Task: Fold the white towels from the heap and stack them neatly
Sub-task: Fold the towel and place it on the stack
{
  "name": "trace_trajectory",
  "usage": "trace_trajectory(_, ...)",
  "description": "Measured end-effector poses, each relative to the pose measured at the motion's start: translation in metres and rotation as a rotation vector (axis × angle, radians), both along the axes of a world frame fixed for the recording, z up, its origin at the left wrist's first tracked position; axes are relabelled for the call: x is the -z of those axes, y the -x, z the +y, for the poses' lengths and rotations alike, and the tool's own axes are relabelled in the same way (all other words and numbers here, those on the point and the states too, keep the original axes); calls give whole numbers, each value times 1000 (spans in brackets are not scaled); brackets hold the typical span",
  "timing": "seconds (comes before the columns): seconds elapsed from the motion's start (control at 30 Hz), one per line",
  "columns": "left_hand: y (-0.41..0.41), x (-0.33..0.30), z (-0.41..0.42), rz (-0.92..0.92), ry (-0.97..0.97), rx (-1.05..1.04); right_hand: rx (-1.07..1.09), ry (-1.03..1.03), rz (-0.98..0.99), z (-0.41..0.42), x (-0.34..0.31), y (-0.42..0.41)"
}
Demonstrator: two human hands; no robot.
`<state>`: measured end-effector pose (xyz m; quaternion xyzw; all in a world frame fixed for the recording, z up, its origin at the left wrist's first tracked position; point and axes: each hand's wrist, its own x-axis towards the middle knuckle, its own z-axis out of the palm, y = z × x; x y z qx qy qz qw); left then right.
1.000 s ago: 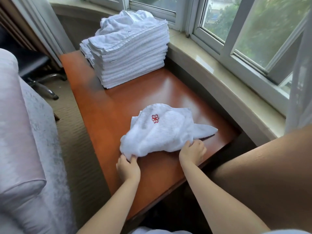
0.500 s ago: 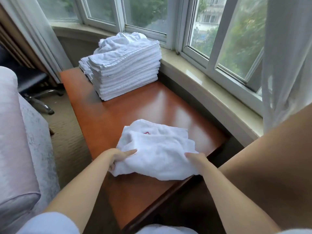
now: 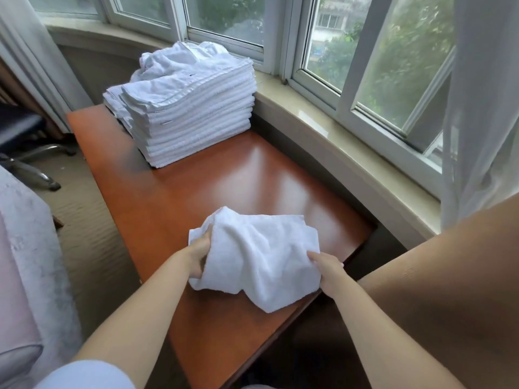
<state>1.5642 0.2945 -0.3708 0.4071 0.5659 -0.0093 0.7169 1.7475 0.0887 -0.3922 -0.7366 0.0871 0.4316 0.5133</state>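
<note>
A crumpled white towel [image 3: 258, 256] lies on the near part of the reddish wooden table [image 3: 224, 181]. My left hand [image 3: 198, 255] grips its left edge, fingers tucked into the cloth. My right hand [image 3: 327, 269] pinches its right edge near the table's corner. Part of the towel hangs over the near edge. At the far end stands a tall stack of folded white towels [image 3: 193, 127], and behind it, by the window, rises a loose heap of unfolded towels [image 3: 179, 58].
A stone window sill [image 3: 337, 153] curves along the table's right side under the windows. A sheer curtain [image 3: 483, 108] hangs at right. A pale padded seat [image 3: 25, 248] and a chair base [image 3: 33, 164] stand at left on carpet.
The towel has been bunched and pulled toward the near edge. Its red flower mark is no longer visible. Both hands now grip the towel's sides, and the view has tilted up.
</note>
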Motion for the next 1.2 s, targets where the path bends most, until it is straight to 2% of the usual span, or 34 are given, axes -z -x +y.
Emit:
trace_trajectory(0.1,2,7,2,74,-103,25,103,27,-9,1,5,-3)
trace_trajectory(0.23,11,-1,5,-95,34,166,38,47,-10,-1,-4,-3)
trace_trajectory(0.33,21,-25,1,-208,132,377,12,-37,8,-4,-21,4)
trace_trajectory(0.43,32,-53,-4,-369,24,403,138,-161,-38,-6,-47,2)
trace_trajectory(0.53,37,-82,-11,-411,-225,214,244,-232,-211,-11,-81,2)
trace_trajectory(0.6,41,-95,-19,-310,-357,51,276,-312,-289,-17,-93,7)
trace_trajectory(0.67,49,-98,-27,-189,-416,-6,305,-363,-296,-27,-98,16)
trace_trajectory(0.73,62,-99,-35,-47,-444,94,357,-385,-296,-39,-102,22)
trace_trajectory(0.83,85,-106,-42,300,-451,262,454,-434,-316,-58,-114,25)
trace_trajectory(0.93,100,-116,-40,376,-309,239,451,-427,-415,-71,-123,23)
trace_trajectory(1.0,97,-120,-35,287,-287,54,370,-337,-475,-75,-128,21)
trace_trajectory(1.1,80,-124,-31,56,-296,-385,146,-192,-449,-70,-127,18)
trace_trajectory(1.17,69,-121,-22,22,-299,-472,-2,-111,-418,-60,-125,17)
trace_trajectory(1.2,61,-117,-16,78,-323,-477,-52,-82,-413,-53,-125,17)
